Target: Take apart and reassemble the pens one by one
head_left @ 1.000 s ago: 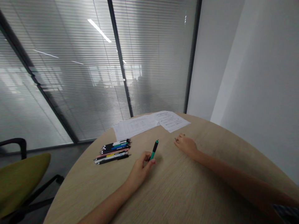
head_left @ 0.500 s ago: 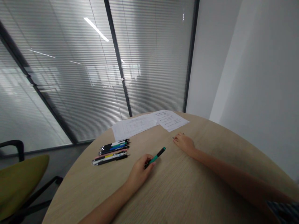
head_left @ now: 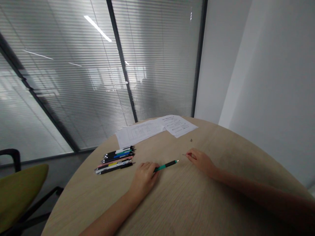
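Observation:
My left hand (head_left: 145, 177) is closed around a green pen with a black grip (head_left: 164, 166). A thin, light tip sticks out of the pen's right end, toward my other hand. My right hand (head_left: 198, 159) has its thumb and fingers pinched together on a tiny pointed piece (head_left: 184, 154), too small to name, held just off the pen's tip. Beyond the right hand a small dark piece (head_left: 191, 140) lies on the table. Left of my left hand, several pens (head_left: 114, 160) lie side by side in a row.
Printed paper sheets (head_left: 137, 132) lie at the far edge of the round wooden table (head_left: 187, 203). A chair with a green seat (head_left: 22, 193) stands at the left. Behind are a glass partition with blinds (head_left: 157, 82) and a white wall (head_left: 270, 82).
My right hand has come back toward me from the small dark piece, which now shows. The pen in my left hand has swung flatter, its end pointing more to the right with a thin tip showing.

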The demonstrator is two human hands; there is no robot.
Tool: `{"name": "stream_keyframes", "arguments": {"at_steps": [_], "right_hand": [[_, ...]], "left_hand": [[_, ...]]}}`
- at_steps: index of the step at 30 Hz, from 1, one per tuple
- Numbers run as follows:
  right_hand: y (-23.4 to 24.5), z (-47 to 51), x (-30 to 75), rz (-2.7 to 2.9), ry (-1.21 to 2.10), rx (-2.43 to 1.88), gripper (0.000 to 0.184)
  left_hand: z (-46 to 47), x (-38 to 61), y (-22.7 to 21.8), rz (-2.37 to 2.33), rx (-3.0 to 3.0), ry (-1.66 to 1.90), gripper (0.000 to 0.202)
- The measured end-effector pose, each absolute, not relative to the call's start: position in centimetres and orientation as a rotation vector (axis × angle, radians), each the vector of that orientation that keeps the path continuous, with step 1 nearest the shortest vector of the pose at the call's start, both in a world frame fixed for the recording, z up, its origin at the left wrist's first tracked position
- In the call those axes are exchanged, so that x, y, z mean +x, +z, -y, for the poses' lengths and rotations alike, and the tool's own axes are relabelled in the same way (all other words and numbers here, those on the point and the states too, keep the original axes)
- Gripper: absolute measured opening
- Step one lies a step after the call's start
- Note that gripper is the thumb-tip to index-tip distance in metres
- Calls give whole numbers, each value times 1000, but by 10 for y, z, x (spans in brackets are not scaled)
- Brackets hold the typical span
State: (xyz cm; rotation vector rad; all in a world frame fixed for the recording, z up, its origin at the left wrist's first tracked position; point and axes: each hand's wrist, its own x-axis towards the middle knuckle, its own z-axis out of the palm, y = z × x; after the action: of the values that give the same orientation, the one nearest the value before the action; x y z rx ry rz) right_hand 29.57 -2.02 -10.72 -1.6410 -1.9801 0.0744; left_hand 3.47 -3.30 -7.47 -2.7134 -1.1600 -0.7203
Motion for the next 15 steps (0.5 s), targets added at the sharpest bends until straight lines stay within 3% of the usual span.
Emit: {"name": "stream_keyframes", "arguments": {"at_steps": [7, 15], "right_hand": [[-105, 59, 294, 1797, 487, -1615, 18], [-102, 64, 293, 1872, 365, -1564, 14]], "left_hand": [[40, 41, -80, 1155, -2784, -564, 12], [42, 42, -81, 1120, -2780, -549, 12]]}}
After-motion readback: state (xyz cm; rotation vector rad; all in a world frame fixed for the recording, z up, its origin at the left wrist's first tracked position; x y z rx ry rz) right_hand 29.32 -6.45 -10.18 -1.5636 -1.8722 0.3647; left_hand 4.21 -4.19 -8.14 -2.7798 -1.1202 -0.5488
